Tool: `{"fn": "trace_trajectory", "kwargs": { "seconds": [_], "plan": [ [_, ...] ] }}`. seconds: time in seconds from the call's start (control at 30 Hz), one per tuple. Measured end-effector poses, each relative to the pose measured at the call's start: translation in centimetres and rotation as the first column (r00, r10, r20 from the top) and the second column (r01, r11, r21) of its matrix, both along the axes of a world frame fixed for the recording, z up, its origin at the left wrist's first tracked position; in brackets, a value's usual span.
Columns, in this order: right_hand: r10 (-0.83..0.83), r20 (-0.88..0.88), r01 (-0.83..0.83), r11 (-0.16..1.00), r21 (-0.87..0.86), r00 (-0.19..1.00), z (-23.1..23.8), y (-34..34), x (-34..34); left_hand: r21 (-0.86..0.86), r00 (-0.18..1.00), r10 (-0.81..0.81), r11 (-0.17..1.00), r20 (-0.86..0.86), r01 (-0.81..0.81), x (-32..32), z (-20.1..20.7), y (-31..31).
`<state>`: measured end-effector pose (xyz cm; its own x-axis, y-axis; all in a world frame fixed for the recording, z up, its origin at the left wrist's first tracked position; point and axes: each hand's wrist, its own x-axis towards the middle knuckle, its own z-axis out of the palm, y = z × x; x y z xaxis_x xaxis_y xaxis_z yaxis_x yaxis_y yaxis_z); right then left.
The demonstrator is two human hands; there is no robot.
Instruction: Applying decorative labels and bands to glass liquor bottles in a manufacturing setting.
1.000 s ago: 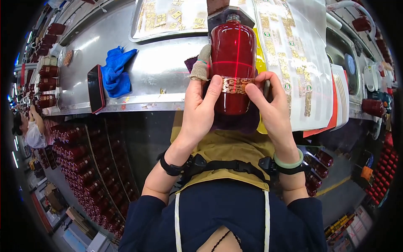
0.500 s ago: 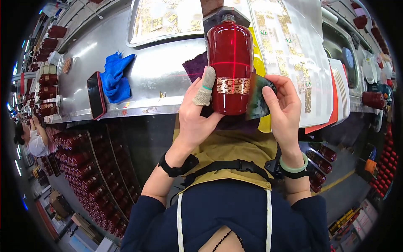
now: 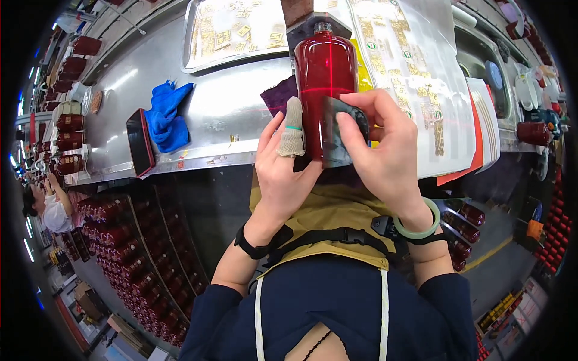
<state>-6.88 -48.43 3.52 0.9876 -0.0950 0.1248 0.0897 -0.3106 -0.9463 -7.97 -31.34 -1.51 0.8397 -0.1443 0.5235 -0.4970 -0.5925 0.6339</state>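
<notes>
A dark red glass bottle point(image 3: 325, 66) lies on its back in front of me, neck pointing away, with red light lines crossing it. My left hand point(image 3: 278, 165) holds its lower left side, thumb by the base; one finger wears a cloth finger cover point(image 3: 292, 123) with a green band. In my right hand point(image 3: 388, 147), pinched between thumb and fingers, is a thin dark sheet-like scraper point(image 3: 338, 141), laid against the bottle's lower front. It covers the gold patterned band there. A dark purple cloth point(image 3: 274, 96) shows beside the bottle.
On the steel table point(image 3: 223, 111) are a blue cloth point(image 3: 168, 117), a phone-like black slab point(image 3: 140, 144) and a tray point(image 3: 192, 57) of gold decals. Decal sheets point(image 3: 448, 120) lie to the right, near a sink point(image 3: 472, 57). Racked bottles point(image 3: 120, 240) stand lower left; a co-worker point(image 3: 55, 210) is farther left.
My right hand has moved left, bringing the scraper from beside the bottle onto its lower front, over the gold band. My left hand stays at the bottle's left side.
</notes>
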Motion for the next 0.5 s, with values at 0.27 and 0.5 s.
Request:
{"fn": "trace_trajectory", "kwargs": {
  "seconds": [0.27, 0.5],
  "plan": [
    [0.215, 0.556, 0.114, 0.860, -0.497, 0.803, 0.5, -2.0, 0.8, -0.148, 0.997, 0.028, 0.988, -0.070, -0.038, -0.2, 0.0, -1.4],
    [0.309, 0.549, 0.084, 0.813, -0.576, 0.777, 2.6, -1.4, 3.8, -0.088, 0.999, 0.028, 0.996, -0.034, -0.030, 0.0, -0.4, -0.8]
  ]
}}
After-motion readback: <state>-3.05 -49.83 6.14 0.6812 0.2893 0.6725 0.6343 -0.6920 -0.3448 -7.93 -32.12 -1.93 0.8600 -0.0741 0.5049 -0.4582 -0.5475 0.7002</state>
